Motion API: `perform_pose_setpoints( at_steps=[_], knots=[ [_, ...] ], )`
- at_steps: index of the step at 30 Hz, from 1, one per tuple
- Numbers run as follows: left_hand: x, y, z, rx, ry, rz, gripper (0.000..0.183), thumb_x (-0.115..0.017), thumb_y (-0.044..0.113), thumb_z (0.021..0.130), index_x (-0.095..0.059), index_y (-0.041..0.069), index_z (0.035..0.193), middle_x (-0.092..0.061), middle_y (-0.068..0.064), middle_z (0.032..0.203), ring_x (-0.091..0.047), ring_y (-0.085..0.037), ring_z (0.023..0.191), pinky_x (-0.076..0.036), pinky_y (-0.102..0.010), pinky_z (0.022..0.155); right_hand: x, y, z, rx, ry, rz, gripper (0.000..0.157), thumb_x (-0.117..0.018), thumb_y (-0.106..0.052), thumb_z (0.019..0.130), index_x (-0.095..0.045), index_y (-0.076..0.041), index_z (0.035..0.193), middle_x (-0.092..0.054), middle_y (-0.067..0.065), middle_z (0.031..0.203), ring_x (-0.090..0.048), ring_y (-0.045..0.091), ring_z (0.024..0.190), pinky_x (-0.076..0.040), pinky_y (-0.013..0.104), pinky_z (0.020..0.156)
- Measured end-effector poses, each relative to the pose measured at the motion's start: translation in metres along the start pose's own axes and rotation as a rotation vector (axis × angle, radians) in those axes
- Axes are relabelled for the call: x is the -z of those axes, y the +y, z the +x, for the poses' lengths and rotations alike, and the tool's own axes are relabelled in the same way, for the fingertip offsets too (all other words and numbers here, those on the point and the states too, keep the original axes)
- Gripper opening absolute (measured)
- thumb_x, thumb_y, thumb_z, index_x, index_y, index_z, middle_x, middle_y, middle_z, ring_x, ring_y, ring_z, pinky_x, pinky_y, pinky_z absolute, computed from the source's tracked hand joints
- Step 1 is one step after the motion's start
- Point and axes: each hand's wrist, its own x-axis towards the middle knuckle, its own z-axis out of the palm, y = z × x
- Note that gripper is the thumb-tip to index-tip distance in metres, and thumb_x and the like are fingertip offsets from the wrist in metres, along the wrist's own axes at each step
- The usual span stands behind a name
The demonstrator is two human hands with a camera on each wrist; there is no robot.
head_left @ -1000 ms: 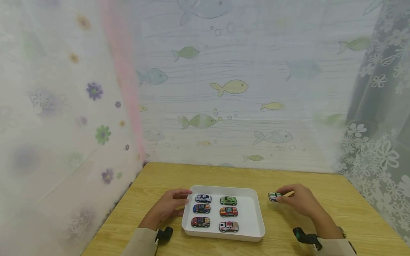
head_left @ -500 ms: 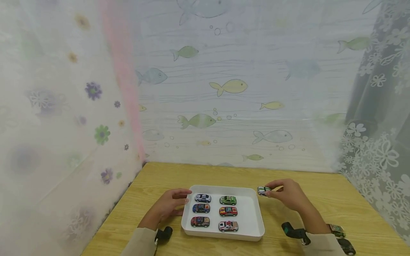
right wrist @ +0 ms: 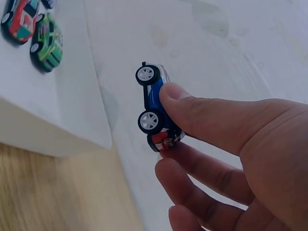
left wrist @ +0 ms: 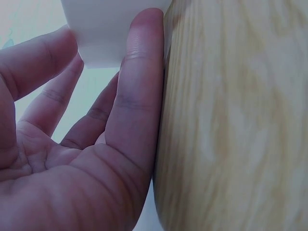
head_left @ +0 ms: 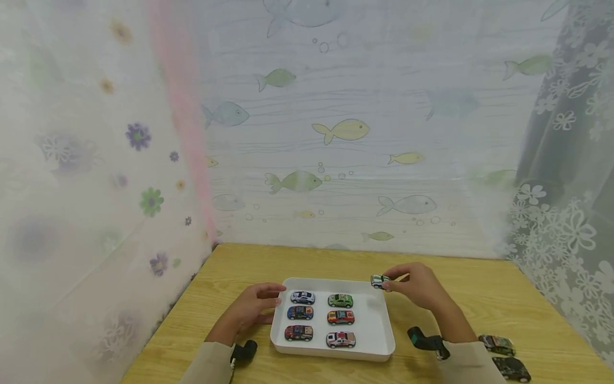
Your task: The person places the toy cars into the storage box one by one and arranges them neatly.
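Observation:
My right hand pinches a small toy car between thumb and fingers at the tray's far right corner. In the right wrist view the car shows blue and red parts and silver wheels, and hangs beside the tray wall. The white tray holds two columns of toy cars. On its left side are a white car, a blue car and a dark red car. My left hand touches the left wall with extended fingers; in the left wrist view the fingertips meet the tray's side.
The second column has a green car, an orange-red car and a white-and-red car. By my right sleeve lie a camouflage-looking car and a dark car on the wooden table. Patterned curtains stand behind.
My right hand has carried the toy car leftward from beyond the tray's right side to its far right corner. Two cars by the right sleeve have come into view. My left hand stays put.

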Motion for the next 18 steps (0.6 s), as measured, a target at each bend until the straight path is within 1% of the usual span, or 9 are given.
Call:
perform_pose_setpoints(
  at_steps=[4, 11, 18],
  knots=[
    [-0.001, -0.002, 0.001, -0.006, -0.008, -0.012, 0.043, -0.071, 0.021, 0.099, -0.063, 0.01, 0.14, -0.057, -0.02, 0.146, -0.067, -0.026, 0.115, -0.065, -0.044, 0.084, -0.006, -0.003, 0.002, -0.007, 0.005, 0.016, 0.022, -0.082, -0.032, 0.09, -0.081, -0.02, 0.108, -0.077, 0.002, 0.109, -0.07, 0.018, 0.088, -0.059, 0.035, 0.07],
    [-0.001, 0.0, 0.0, -0.007, -0.013, -0.005, 0.042, -0.07, 0.02, 0.1, -0.063, 0.01, 0.14, -0.056, -0.02, 0.146, -0.066, -0.027, 0.117, -0.065, -0.044, 0.084, -0.019, -0.005, 0.002, -0.004, -0.008, -0.01, 0.015, -0.082, -0.031, 0.09, -0.082, -0.023, 0.102, -0.076, -0.004, 0.104, -0.067, 0.017, 0.096, -0.058, 0.034, 0.079],
    [0.0, 0.0, 0.0, -0.008, -0.011, -0.012, 0.041, -0.07, 0.019, 0.1, -0.063, 0.01, 0.14, -0.056, -0.019, 0.146, -0.066, -0.027, 0.117, -0.064, -0.045, 0.085, -0.026, -0.008, 0.004, -0.024, -0.018, -0.01, 0.013, -0.084, -0.026, 0.088, -0.082, -0.021, 0.1, -0.075, -0.004, 0.098, -0.064, 0.015, 0.083, -0.057, 0.032, 0.072]
  ],
)
